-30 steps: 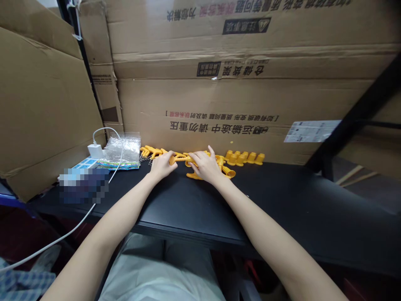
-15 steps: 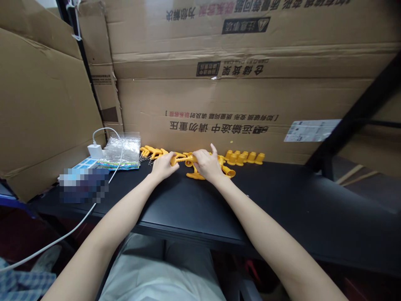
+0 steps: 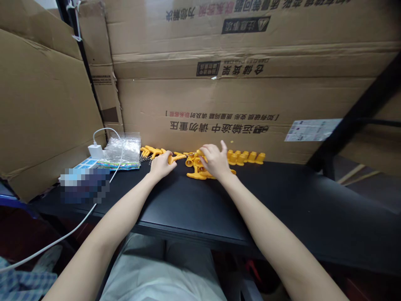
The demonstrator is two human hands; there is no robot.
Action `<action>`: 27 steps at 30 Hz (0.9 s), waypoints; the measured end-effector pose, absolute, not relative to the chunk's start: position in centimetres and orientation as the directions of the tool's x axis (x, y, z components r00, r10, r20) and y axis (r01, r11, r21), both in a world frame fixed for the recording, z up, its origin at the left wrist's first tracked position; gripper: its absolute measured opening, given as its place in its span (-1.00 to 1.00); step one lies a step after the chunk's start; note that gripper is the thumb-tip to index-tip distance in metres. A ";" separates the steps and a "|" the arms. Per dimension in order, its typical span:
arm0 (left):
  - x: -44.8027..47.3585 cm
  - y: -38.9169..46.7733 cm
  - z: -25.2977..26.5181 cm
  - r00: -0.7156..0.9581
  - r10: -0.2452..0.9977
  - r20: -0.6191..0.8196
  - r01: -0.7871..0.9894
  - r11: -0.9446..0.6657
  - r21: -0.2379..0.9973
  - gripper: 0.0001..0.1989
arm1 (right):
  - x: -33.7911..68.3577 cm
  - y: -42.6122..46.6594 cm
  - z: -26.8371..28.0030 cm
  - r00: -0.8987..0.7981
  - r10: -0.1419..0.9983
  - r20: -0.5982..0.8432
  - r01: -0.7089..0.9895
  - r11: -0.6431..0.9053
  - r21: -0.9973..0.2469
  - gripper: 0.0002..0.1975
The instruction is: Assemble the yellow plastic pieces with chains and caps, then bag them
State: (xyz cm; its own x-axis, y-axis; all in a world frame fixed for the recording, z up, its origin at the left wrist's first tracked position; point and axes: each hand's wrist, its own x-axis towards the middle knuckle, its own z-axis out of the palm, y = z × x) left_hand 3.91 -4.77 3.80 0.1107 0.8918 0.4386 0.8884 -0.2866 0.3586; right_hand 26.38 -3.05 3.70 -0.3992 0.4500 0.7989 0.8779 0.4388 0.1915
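My left hand (image 3: 161, 165) is closed around a yellow plastic piece with a rod-like arm (image 3: 179, 157) sticking out to the right. My right hand (image 3: 216, 161) is above a cluster of yellow parts, its fingers bent and thumb side raised. A small yellow plastic part (image 3: 199, 153) shows at its fingertips; its shape is mostly hidden. Below that hand lie yellow cup-shaped parts (image 3: 189, 162) with open mouths and a yellow branched handle piece (image 3: 196, 176). Several more branched yellow pieces (image 3: 152, 151) with small metal chains lie behind my left hand.
Yellow cups (image 3: 241, 159) stand upside down in rows at the back right. Clear plastic bags (image 3: 122, 149), a white charger (image 3: 95, 150) and its cable are at the left of the black table (image 3: 194, 209). Cardboard (image 3: 219, 96) walls the back.
My right hand has moved right and up, away from the piece in my left hand. The left hand has stayed nearly in place, and the piece's rod end is now exposed.
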 end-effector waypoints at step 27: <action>3.8 -4.3 3.4 0.079 0.895 0.438 0.885 -0.266 0.382 -0.70 | 41.6 -0.5 -1.2 0.777 0.611 0.150 0.541 -0.526 -0.657 -0.78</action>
